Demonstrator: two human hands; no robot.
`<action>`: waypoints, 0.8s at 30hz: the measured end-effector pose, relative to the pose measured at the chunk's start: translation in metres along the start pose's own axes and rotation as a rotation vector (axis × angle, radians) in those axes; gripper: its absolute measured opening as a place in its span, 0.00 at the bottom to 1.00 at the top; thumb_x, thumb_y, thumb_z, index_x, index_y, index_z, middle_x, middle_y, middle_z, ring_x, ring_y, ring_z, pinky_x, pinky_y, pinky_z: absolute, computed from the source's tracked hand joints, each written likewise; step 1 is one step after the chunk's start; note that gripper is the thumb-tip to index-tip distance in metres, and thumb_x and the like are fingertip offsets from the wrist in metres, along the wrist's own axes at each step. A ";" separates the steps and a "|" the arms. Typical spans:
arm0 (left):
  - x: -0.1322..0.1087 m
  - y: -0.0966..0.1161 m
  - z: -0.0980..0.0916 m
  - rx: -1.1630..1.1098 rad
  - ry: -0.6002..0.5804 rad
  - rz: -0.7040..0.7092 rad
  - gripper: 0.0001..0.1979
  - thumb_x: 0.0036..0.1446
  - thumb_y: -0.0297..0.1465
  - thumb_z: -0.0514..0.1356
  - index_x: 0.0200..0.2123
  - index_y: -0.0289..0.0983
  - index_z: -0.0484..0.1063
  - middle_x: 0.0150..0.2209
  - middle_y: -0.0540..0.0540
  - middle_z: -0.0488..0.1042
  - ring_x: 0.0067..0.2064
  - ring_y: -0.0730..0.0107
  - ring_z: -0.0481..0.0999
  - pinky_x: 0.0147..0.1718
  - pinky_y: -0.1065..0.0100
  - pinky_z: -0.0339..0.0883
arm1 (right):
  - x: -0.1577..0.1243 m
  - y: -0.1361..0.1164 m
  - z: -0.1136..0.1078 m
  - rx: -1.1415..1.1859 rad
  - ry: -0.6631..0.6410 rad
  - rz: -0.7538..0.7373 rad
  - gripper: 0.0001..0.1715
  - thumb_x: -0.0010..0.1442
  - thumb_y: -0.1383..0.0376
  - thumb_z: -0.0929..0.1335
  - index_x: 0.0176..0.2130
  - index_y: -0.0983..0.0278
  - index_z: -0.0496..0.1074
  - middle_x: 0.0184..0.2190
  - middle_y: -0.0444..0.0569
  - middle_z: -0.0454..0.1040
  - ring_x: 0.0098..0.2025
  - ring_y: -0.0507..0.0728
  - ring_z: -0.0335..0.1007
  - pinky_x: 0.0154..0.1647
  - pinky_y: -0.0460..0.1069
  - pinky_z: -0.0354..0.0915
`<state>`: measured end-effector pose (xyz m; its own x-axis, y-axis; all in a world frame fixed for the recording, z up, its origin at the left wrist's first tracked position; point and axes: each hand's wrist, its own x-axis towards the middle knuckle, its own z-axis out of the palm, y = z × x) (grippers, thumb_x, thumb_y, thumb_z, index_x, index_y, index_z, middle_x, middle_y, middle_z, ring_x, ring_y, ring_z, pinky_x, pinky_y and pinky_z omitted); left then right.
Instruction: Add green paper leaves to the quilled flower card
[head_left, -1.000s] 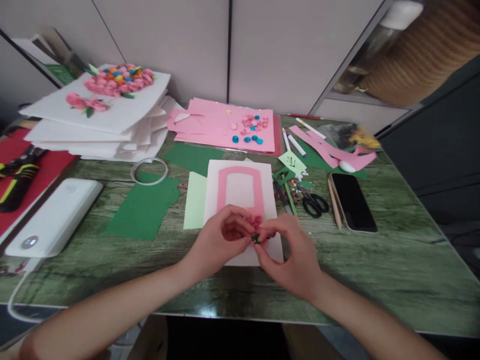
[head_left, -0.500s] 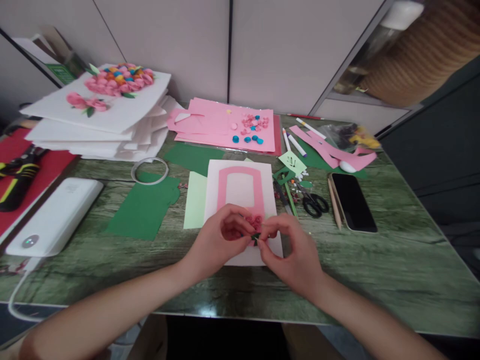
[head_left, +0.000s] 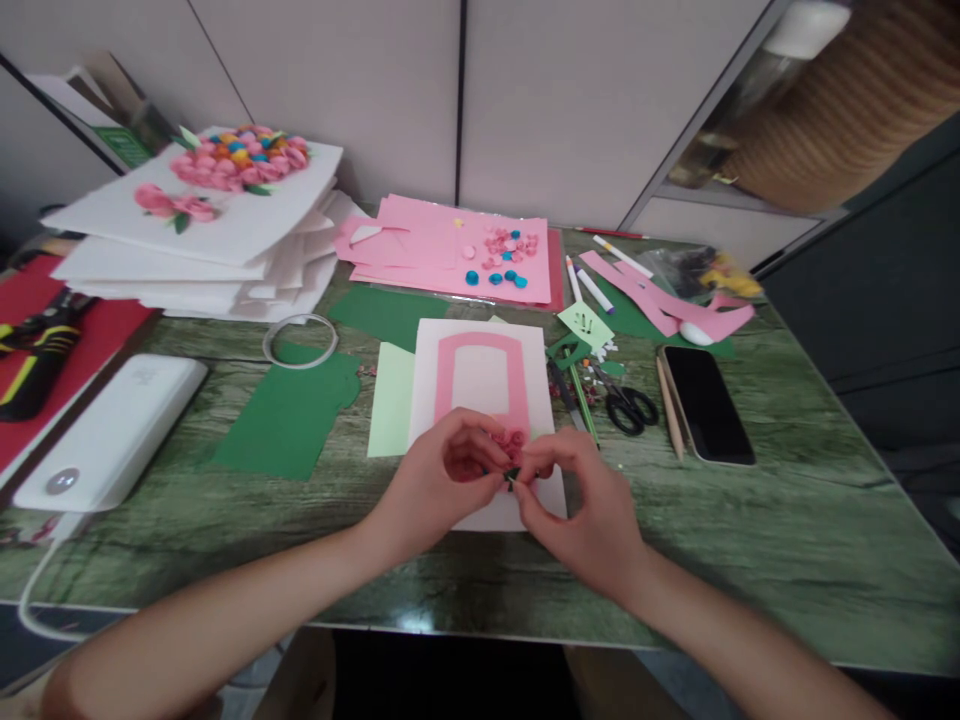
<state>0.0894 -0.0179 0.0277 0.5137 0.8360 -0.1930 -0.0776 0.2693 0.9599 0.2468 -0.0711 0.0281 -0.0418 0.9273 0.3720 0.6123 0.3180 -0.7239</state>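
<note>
A white sheet (head_left: 428, 372) lies on the green table, with a pink paper basket shape (head_left: 516, 375) on it. Small rolled pink paper flowers (head_left: 512, 440) sit on the lower part of that shape. My left hand (head_left: 450, 473) and my right hand (head_left: 576, 497) meet just below the flowers, fingers bent and fingertips nearly touching. Between the fingertips is a small dark green paper leaf (head_left: 511, 476), pinched by both hands. The fingers partly cover the lower end of the pink shape.
Black scissors (head_left: 631, 408), a phone (head_left: 709, 405) and markers lie to the right. A power bank (head_left: 112, 430), green paper (head_left: 289, 420), a tape ring (head_left: 300, 363) and stacked white sheets (head_left: 225, 270) are left. Pink sheets (head_left: 420, 250) with paper rolls lie behind.
</note>
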 end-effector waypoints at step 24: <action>-0.001 0.002 0.001 -0.017 -0.024 -0.004 0.16 0.44 0.17 0.62 0.38 0.35 0.66 0.29 0.52 0.72 0.33 0.75 0.74 0.35 0.71 0.67 | 0.002 -0.001 -0.001 0.003 -0.008 -0.011 0.18 0.49 0.77 0.66 0.38 0.60 0.62 0.25 0.40 0.70 0.29 0.53 0.65 0.37 0.53 0.60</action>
<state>0.0897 -0.0190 0.0299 0.5348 0.8230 -0.1916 -0.0902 0.2811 0.9554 0.2465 -0.0693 0.0302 -0.0544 0.9252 0.3755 0.6093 0.3287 -0.7216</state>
